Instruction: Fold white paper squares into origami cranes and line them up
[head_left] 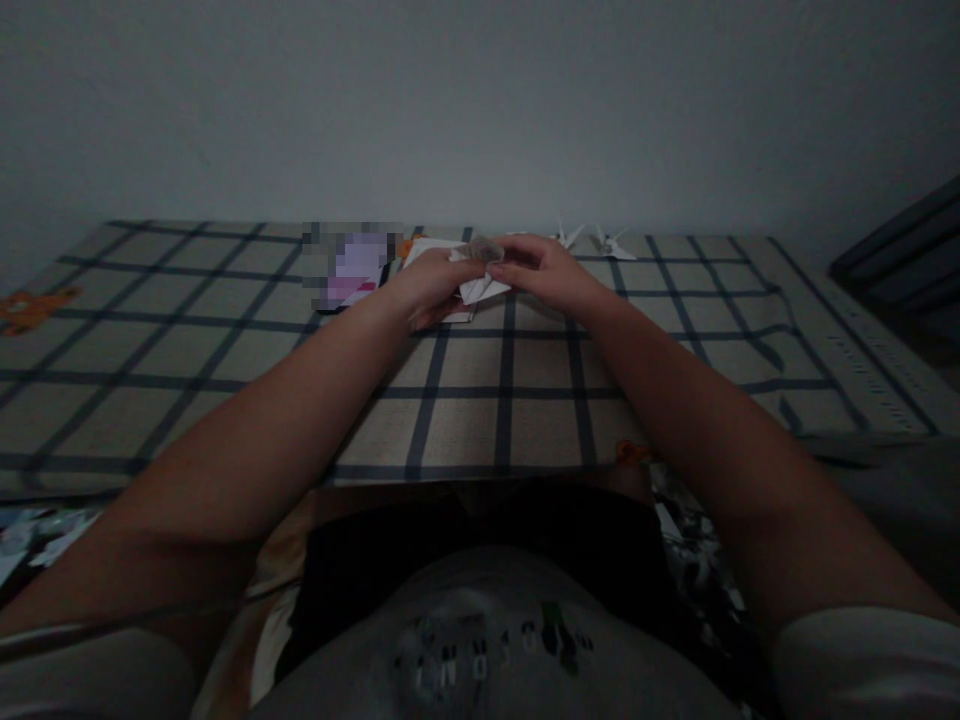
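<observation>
White folded paper (484, 290) is gripped just above the centre of the frame, over a checked cloth (510, 400) of beige crossed with dark lines. It is pinched from the left by the left hand (427, 285) and from the right by the right hand (544, 272), both sets of fingers closed on it. Two small paper figures (568, 236) are seen just beyond the right hand, near the wall. A pink and purple object (352, 268) is seen left of the hands.
</observation>
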